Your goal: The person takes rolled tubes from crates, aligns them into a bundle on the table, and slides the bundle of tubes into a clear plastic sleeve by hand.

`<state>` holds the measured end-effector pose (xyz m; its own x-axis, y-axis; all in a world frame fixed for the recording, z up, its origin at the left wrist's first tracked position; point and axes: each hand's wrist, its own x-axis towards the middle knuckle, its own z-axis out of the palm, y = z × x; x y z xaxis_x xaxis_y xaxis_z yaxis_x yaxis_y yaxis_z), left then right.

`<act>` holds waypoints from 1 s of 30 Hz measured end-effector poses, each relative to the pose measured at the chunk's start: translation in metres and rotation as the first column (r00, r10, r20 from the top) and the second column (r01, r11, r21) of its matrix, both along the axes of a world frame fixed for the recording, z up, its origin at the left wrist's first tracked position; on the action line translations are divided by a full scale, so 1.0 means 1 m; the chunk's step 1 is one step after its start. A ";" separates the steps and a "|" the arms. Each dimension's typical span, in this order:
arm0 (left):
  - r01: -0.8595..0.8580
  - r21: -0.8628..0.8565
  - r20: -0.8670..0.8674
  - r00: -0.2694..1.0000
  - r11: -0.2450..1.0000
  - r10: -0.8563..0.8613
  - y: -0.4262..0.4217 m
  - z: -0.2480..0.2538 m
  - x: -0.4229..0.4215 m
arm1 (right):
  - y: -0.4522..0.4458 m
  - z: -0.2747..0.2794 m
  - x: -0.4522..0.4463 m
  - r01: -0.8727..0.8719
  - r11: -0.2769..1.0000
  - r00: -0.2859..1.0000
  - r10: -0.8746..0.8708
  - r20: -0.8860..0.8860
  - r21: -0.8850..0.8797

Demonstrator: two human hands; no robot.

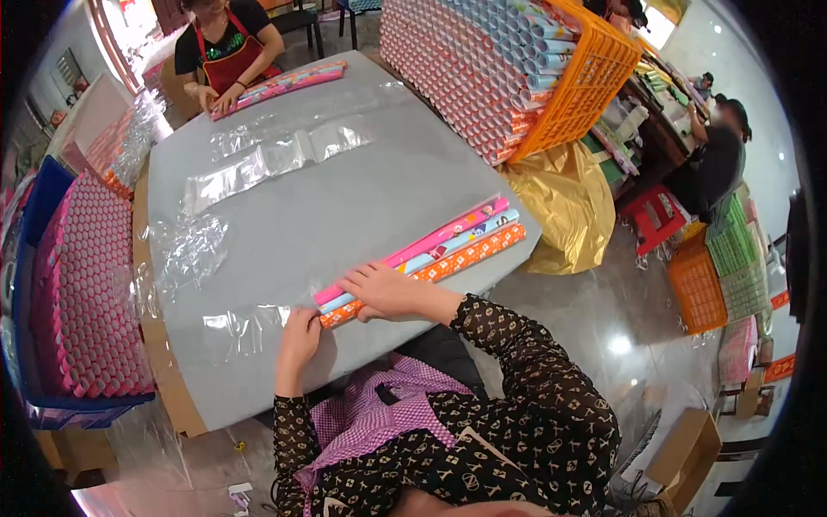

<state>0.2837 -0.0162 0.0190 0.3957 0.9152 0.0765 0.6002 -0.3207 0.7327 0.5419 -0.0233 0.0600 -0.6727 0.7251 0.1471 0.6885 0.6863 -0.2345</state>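
Observation:
Three rolls lie side by side on the grey table near its front edge: a pink roll (448, 229), a light blue roll (465, 237) and an orange patterned roll (482, 252). My right hand (388, 291) rests across them near their left ends, fingers over the rolls. At those left ends is my left hand (300, 334), its fingers bent against the roll ends and the edge of a clear plastic film (245, 327). Whether the left fingers pinch the film or a roll is hidden. More clear plastic sleeves (258, 172) lie farther up the table.
Across the grey table (345, 194), a co-worker (228, 52) handles similar rolls. Many rolls are stacked at the back beside an orange crate (581, 82). A blue crate (43, 258) of pink rolls stands left. Gold sheeting (564, 207) hangs at the right corner.

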 end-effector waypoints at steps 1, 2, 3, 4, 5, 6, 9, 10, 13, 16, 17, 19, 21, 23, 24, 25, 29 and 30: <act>0.045 -0.050 0.062 0.997 0.998 -0.042 -0.001 0.003 0.000 | 0.001 0.000 0.000 -0.004 1.000 1.000 0.004 0.002 0.002; 0.023 -0.045 0.020 1.000 0.999 -0.022 -0.003 0.006 0.000 | 0.000 -0.001 0.000 -0.003 1.000 1.000 0.004 -0.003 0.026; 0.020 -0.047 0.021 1.000 0.999 -0.019 -0.005 0.007 -0.001 | 0.000 -0.002 0.000 -0.002 0.999 1.000 0.003 -0.008 0.048; -0.039 -0.093 0.040 0.998 0.995 0.042 -0.006 0.007 0.000 | 0.000 -0.003 0.000 -0.005 0.999 1.000 0.005 -0.006 0.047; -0.095 -0.139 0.056 0.993 0.986 0.104 -0.006 0.007 0.001 | 0.000 -0.003 -0.001 -0.002 1.000 1.000 0.002 0.007 0.029; -0.095 -0.138 0.060 0.993 0.986 0.104 -0.002 0.000 -0.002 | 0.001 -0.003 0.000 0.002 1.000 1.000 -0.002 0.021 0.011; -0.175 -0.210 0.029 0.982 0.962 0.185 0.007 -0.013 -0.011 | 0.002 -0.005 0.001 -0.023 0.990 0.999 0.026 -0.023 0.140; -0.206 -0.242 0.057 0.972 0.948 0.226 0.007 -0.002 -0.011 | 0.002 -0.004 0.001 -0.029 0.990 0.999 0.032 -0.020 0.140; -0.263 -0.274 0.106 0.948 0.925 0.301 0.010 0.005 -0.013 | 0.001 -0.001 0.000 -0.021 0.996 1.000 0.023 -0.012 0.087; -0.305 -0.226 0.092 0.939 0.925 0.332 0.015 0.014 -0.012 | 0.000 0.000 0.000 -0.020 0.997 1.000 0.020 0.002 0.076; -0.321 -0.180 0.054 0.941 0.930 0.335 0.016 0.019 -0.010 | -0.001 0.001 -0.001 -0.009 0.997 1.000 0.010 -0.007 0.081; -0.345 -0.132 0.047 0.934 0.929 0.354 0.020 0.027 -0.006 | -0.001 0.003 -0.001 -0.014 0.997 1.000 0.015 -0.013 0.079; -0.350 -0.019 0.035 0.936 0.937 0.351 0.021 0.037 0.000 | 0.000 0.003 -0.001 -0.008 0.997 0.999 0.010 -0.031 0.075; -0.327 0.059 0.032 0.945 0.943 0.326 0.022 0.041 0.009 | 0.001 0.013 -0.005 0.004 0.999 1.000 -0.004 0.020 -0.046; -0.316 0.070 0.025 0.949 0.946 0.315 0.023 0.039 0.011 | 0.003 0.011 -0.005 0.021 0.995 0.999 -0.023 -0.027 -0.093; -0.315 0.065 0.025 0.949 0.947 0.314 0.022 0.039 0.016 | 0.004 0.005 -0.006 0.025 0.987 0.997 -0.037 -0.072 -0.156; -0.323 0.041 0.004 0.946 0.945 0.323 0.027 0.019 0.022 | 0.002 0.004 -0.007 0.006 0.999 0.998 -0.009 -0.059 -0.048; -0.319 0.030 0.023 0.948 0.947 0.318 0.026 0.016 0.021 | 0.001 0.000 -0.008 -0.024 0.996 0.997 0.018 -0.073 -0.085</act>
<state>0.3045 0.0101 0.0355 0.0821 0.9902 0.1127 0.6619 -0.1387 0.7366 0.5341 -0.0224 0.0602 -0.6780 0.7229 0.1330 0.6533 0.6756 -0.3417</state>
